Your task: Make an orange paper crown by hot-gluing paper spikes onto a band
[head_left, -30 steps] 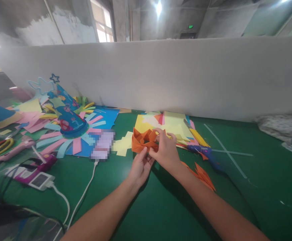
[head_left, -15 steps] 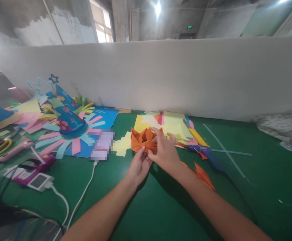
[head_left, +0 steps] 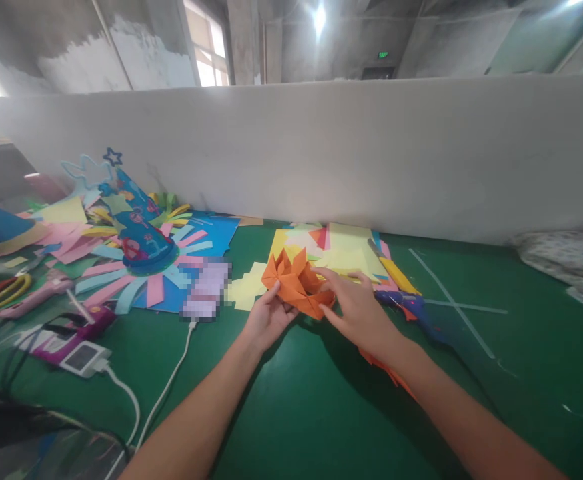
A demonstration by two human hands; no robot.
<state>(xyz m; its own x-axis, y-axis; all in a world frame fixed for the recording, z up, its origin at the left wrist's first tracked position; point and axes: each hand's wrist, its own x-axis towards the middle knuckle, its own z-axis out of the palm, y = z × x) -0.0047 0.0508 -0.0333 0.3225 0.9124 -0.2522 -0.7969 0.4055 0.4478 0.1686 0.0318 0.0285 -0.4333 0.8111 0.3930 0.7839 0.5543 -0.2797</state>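
Observation:
An orange folded-paper ring (head_left: 296, 283) with pointed tips is held above the green table. My left hand (head_left: 270, 317) is closed on its left side, thumb on the outer face and fingers beneath. On the right side, my right hand (head_left: 356, 303) grips the rim between thumb and fingers. More orange folded-paper pieces (head_left: 379, 365) lie on the table, partly hidden under my right forearm. A blue glue gun (head_left: 411, 307) rests just beyond my right hand, close to a yellow utility knife (head_left: 399, 275).
Yellow paper sheets (head_left: 354, 243) lie behind my hands. To the left are a phone (head_left: 205, 290) on a white cable, blue party hats (head_left: 144, 243), a power strip (head_left: 79, 357), a pink glue gun (head_left: 36, 297) and scissors (head_left: 9, 293). A white partition (head_left: 321, 147) stands behind.
The orange paper ring has tilted and turned in my hands, its right side now lower. My right hand has moved right and down along it; my left hand has shifted slightly left.

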